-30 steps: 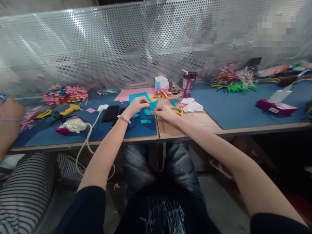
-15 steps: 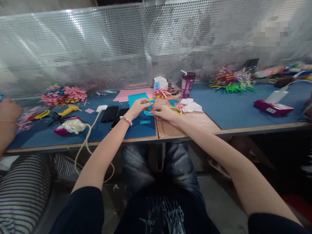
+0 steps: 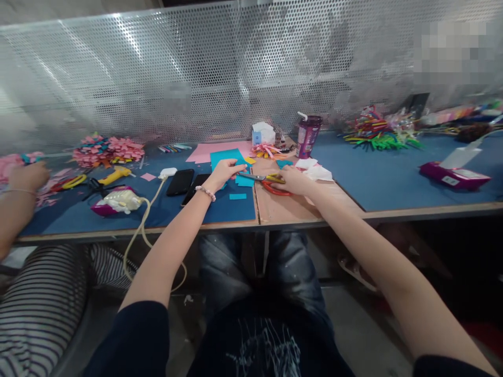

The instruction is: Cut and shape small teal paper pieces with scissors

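My left hand (image 3: pixel 225 176), with a beaded bracelet on its wrist, has thumb and fingers closed on a small piece of blue paper, mostly hidden by the fingertips. In my right hand (image 3: pixel 295 181) are scissors (image 3: pixel 277 189) with red and yellow handles. Their blades point left, close to the left fingertips. Under and behind my left hand lies a larger blue sheet (image 3: pixel 220 156). Cut blue pieces rest nearby, among them a narrow strip (image 3: pixel 238 197) close to the table's front edge.
Two dark phones (image 3: pixel 180 182) lie left of my left hand, beside a white plug (image 3: pixel 168 173) with a cable. Behind stand a purple cup (image 3: pixel 308 137) and a tissue box (image 3: pixel 263 134). A yellow glue gun (image 3: pixel 115 176) lies left, near another person's hand (image 3: pixel 28 178).
My right hand has moved right from beside my left fingertips and now holds the scissors, blades toward the left hand. The other person's hand at the far left has moved inward.
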Available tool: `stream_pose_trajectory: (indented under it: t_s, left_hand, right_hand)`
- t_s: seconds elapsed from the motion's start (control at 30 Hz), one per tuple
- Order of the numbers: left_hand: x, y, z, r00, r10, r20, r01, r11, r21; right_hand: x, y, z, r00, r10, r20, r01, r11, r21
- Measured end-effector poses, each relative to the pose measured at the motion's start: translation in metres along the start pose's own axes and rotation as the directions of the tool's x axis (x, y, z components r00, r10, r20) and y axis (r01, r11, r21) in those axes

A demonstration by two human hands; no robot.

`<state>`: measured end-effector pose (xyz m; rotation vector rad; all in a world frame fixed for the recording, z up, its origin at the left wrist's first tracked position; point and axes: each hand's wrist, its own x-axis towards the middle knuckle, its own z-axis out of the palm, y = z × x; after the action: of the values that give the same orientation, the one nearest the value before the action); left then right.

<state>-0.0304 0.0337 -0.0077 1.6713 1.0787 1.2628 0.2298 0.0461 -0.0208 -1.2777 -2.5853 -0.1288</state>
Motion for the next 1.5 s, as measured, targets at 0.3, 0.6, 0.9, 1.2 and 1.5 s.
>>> stream_pose_trajectory:
  t_s: [0.3, 0.6, 0.9, 1.2, 1.5]
  left_hand:
    - [0.000, 0.003, -0.002, 1.000, -0.010, -0.013, 0.010, 1.000, 0.000]
    - [-0.002, 0.004, -0.001, 0.998, -0.054, 0.016, 0.055, 0.997, -0.048]
    - [-0.002, 0.007, -0.004, 1.000, -0.024, -0.007, 0.023, 0.996, -0.082]
    - [-0.005, 0.014, -0.003, 0.999, -0.044, 0.003, 0.044, 0.984, -0.172]
    - [-0.004, 0.016, 0.001, 0.999, -0.023, -0.035, 0.013, 0.964, -0.266]
  right_hand:
    - [-0.006, -0.015, 0.000, 0.973, 0.113, -0.199, -0.085, 0.986, 0.146]
    - [-0.001, -0.011, -0.005, 0.934, 0.325, -0.150, -0.035, 0.500, 0.865]
    - [-0.005, 0.000, -0.009, 0.980, 0.200, 0.023, -0.070, 0.232, 0.970]
    - [-0.006, -0.004, -0.016, 0.972, 0.232, 0.044, -0.090, 0.191, 0.977]
    - [-0.008, -0.008, -0.034, 0.989, 0.148, 0.018, -0.045, 0.176, 0.983]
